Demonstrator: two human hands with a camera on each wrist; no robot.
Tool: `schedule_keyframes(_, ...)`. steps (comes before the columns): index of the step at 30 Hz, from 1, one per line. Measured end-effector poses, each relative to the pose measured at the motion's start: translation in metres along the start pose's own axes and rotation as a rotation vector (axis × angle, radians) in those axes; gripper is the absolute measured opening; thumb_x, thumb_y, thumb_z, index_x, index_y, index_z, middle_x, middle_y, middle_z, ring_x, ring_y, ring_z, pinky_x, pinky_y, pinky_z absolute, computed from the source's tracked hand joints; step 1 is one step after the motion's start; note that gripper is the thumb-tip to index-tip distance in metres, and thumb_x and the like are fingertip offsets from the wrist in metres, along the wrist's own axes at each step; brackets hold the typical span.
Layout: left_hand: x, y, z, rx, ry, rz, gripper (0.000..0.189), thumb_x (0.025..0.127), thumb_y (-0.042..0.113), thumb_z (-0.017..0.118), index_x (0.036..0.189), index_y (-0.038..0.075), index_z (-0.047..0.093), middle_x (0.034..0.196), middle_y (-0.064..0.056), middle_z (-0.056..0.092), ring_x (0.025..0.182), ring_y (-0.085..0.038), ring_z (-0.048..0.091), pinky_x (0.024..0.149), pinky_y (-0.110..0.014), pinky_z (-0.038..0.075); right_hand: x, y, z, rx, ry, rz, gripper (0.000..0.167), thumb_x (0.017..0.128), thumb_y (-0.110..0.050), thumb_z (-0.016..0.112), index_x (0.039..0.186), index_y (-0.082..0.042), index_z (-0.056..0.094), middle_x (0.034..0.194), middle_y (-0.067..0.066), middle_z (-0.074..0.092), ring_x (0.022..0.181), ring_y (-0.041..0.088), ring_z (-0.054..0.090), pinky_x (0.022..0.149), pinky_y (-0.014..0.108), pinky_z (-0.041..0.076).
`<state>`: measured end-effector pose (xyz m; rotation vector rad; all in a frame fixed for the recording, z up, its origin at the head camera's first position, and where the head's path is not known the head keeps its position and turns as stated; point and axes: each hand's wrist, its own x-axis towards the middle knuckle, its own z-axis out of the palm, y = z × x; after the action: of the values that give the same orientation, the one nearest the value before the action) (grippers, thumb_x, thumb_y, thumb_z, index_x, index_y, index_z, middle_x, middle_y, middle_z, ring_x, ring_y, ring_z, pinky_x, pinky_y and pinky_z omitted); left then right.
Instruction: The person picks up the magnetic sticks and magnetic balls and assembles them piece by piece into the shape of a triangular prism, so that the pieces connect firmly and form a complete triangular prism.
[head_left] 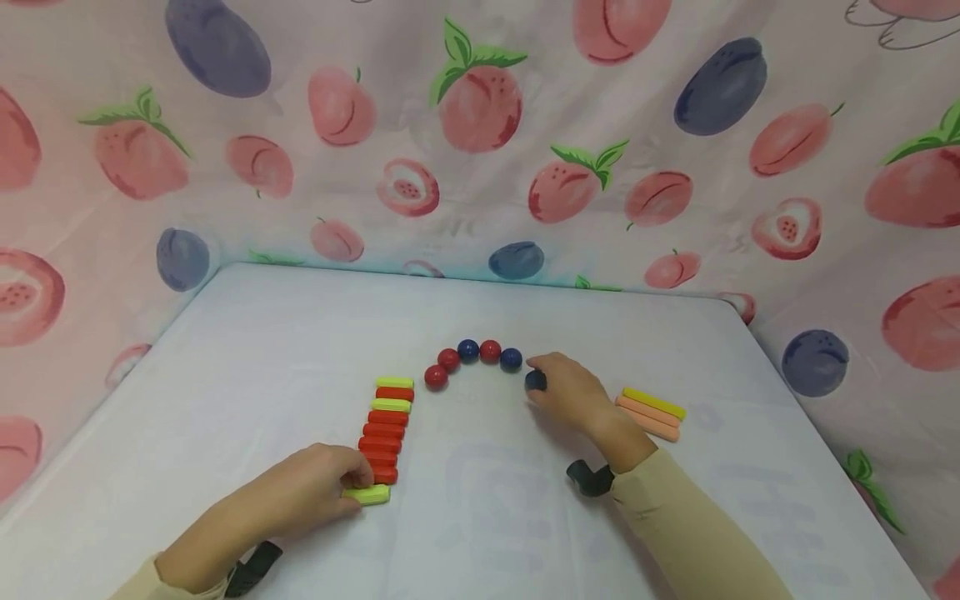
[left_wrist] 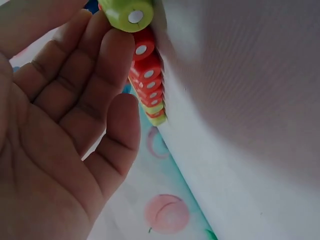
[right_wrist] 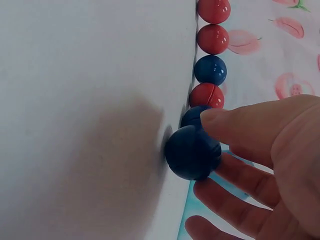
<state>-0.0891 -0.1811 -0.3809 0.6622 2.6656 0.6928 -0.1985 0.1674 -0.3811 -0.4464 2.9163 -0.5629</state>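
Note:
My left hand pinches a yellow-green magnetic stick at the near end of a column of short sticks. Beyond it several red sticks lie side by side, with two more yellow-green ones among them towards the far end. In the left wrist view the held stick shows a silvery end dot. My right hand holds a dark blue ball between thumb and fingers, at the right end of a curve of balls. That curve has red balls and blue balls.
Right of my right hand lie a yellow stick and two peach-coloured sticks. All of it rests on a white table. A fruit-patterned cloth hangs behind and beside the table.

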Motion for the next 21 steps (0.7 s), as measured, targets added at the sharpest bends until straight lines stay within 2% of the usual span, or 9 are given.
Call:
schedule_keyframes(7, 0.001, 0.005, 0.007, -0.005, -0.032, -0.003, 0.022, 0.079, 0.013, 0.084, 0.095, 0.02, 0.071, 0.085, 0.017, 0.059, 0.079, -0.009, 0.053, 0.074, -0.033, 0.051, 0.0, 0.002, 0.003, 0.031, -0.021, 0.004, 0.04, 0.091, -0.013, 0.071, 0.128, 0.0, 0.063, 0.126, 0.016, 0.061, 0.117, 0.033, 0.058, 0.104, 0.05, 0.044)
schedule_keyframes(13, 0.003, 0.012, 0.013, 0.026, -0.034, 0.024, 0.021, 0.078, 0.014, 0.085, 0.094, 0.018, 0.072, 0.085, 0.018, 0.059, 0.077, -0.008, 0.052, 0.072, -0.031, 0.051, 0.0, 0.001, 0.007, 0.044, -0.049, 0.011, 0.043, 0.09, -0.017, 0.073, 0.129, -0.003, 0.063, 0.13, 0.014, 0.061, 0.119, 0.031, 0.058, 0.105, 0.049, 0.044)
schedule_keyframes(17, 0.005, 0.016, 0.012, 0.021, -0.003, 0.091, 0.018, 0.08, 0.014, 0.083, 0.092, 0.019, 0.071, 0.082, 0.02, 0.057, 0.074, -0.004, 0.051, 0.07, -0.028, 0.05, 0.0, 0.0, 0.009, 0.047, -0.065, 0.031, 0.042, 0.09, -0.02, 0.074, 0.128, -0.005, 0.063, 0.126, 0.011, 0.063, 0.113, 0.028, 0.059, 0.102, 0.047, 0.046)
schedule_keyframes(21, 0.013, 0.022, 0.006, 0.014, 0.037, 0.111, 0.018, 0.083, 0.014, 0.081, 0.096, 0.018, 0.071, 0.084, 0.019, 0.058, 0.075, -0.005, 0.051, 0.072, -0.028, 0.052, -0.001, -0.002, 0.01, 0.061, -0.065, 0.051, 0.041, 0.09, -0.021, 0.075, 0.126, -0.007, 0.063, 0.118, 0.007, 0.065, 0.104, 0.024, 0.059, 0.098, 0.045, 0.049)
